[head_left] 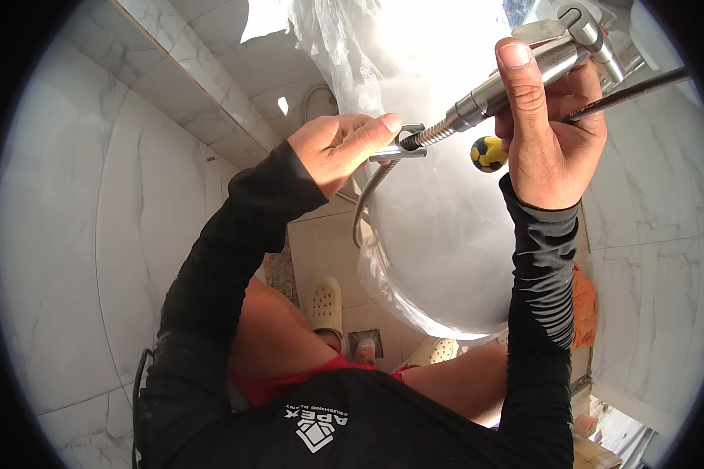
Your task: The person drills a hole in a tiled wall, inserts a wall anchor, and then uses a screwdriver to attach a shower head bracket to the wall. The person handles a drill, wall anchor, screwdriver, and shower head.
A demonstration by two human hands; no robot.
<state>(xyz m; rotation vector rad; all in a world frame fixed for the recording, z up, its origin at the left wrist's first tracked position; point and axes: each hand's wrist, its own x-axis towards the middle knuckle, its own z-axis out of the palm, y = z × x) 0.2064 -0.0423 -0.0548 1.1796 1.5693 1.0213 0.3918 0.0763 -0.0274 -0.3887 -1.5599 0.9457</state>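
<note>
One silver sprayer [557, 61], long axis diagonal, head [585, 31] toward upper right.

Bright metal is gleaming along the smooth spray handle [481, 99], while ribbed metal is glinting on the hose [438, 133]. Crinkled clear plastic sheeting [340, 59] is catching glare, glossy marbled wall tiles [55, 211] are shining, and wrinkled cloth sleeves [545, 273] are looking matt.

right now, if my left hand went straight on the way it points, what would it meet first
Apart from the metal bracket it holds, the left hand would likely meet the flexible metal hose first, with the sprayer handle beyond it; depth is unclear.
</note>
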